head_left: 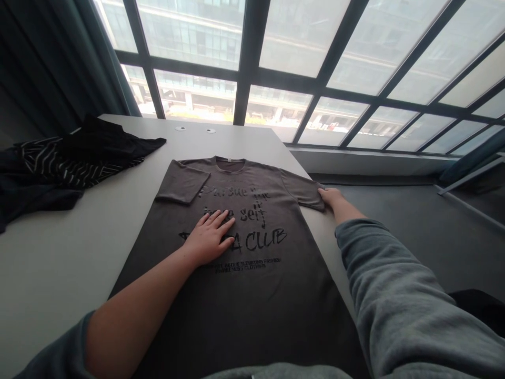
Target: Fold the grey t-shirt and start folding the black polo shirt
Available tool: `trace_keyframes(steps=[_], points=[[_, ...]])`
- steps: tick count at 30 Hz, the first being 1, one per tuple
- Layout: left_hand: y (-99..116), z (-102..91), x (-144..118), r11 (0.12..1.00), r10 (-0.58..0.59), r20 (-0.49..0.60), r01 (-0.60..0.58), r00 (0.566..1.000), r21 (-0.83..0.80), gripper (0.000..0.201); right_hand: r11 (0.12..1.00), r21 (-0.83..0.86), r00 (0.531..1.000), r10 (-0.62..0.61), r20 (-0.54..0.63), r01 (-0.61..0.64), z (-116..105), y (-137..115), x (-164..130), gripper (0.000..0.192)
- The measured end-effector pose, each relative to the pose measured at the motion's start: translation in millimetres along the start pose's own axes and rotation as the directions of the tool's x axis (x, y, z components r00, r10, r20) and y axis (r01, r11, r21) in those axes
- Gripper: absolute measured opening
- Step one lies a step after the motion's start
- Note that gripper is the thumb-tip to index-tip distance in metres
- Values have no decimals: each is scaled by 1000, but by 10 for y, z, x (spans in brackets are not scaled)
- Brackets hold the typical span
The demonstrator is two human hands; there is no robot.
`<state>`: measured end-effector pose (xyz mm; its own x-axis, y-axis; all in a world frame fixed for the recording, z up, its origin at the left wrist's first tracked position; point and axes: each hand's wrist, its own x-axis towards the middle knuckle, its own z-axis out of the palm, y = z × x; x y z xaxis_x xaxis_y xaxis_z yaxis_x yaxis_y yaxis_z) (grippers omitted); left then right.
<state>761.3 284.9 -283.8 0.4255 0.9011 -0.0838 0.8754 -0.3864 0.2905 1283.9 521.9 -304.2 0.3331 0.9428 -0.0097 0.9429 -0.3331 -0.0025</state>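
Far left of frame: heap of dark clothes (59,160), one piece thin-striped, partly cut off by edge. Centre: brown T-shirt (252,284) flat on pale table (51,263), soft matte cloth, left sleeve folded in, black print partly hidden. Left hand (209,237) flat on print, fingers spread open. Right of centre: right hand (330,197) at right sleeve hem, fingertips hidden; grip cannot be told.

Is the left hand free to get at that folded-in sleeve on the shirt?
Probably yes: the left hand lies flat on the shirt just below the folded sleeve, and nothing lies between them.
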Motion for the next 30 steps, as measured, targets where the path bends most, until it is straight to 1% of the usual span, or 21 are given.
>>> trace_keyframes(steps=[4,9,14,19,22,25,28,30], points=[[-13,12,2,1000,2,-14,-2,1000,-20,65,999,13,998,31,-55,-30,-151,-110,-1,43],[-8,2,6,1000,0,1,0,1000,-20,66,997,65,987,47,-152,-37,-492,-382,-20,46],[7,-14,5,999,-3,5,3,1000,-34,65,991,117,960,-32,-277,67,-901,-778,-149,41],[14,-22,4,999,4,2,-4,1000,-38,65,978,80,933,-158,-322,193,-1207,-1251,-332,40],[13,-20,5,999,10,-4,-10,1000,-46,65,960,46,915,-246,-321,275,-1306,-1560,-442,40],[3,-1,11,998,8,-11,-9,1000,-56,66,943,17,905,-314,-286,333,-1336,-1856,-551,38],[-11,30,18,997,10,-30,-12,1000,-75,65,928,-4,903,-364,-228,373,-1296,-2092,-647,37],[-18,45,22,996,14,-36,-17,999,-84,65,919,-15,902,-390,-186,394,-1227,-2204,-706,37]])
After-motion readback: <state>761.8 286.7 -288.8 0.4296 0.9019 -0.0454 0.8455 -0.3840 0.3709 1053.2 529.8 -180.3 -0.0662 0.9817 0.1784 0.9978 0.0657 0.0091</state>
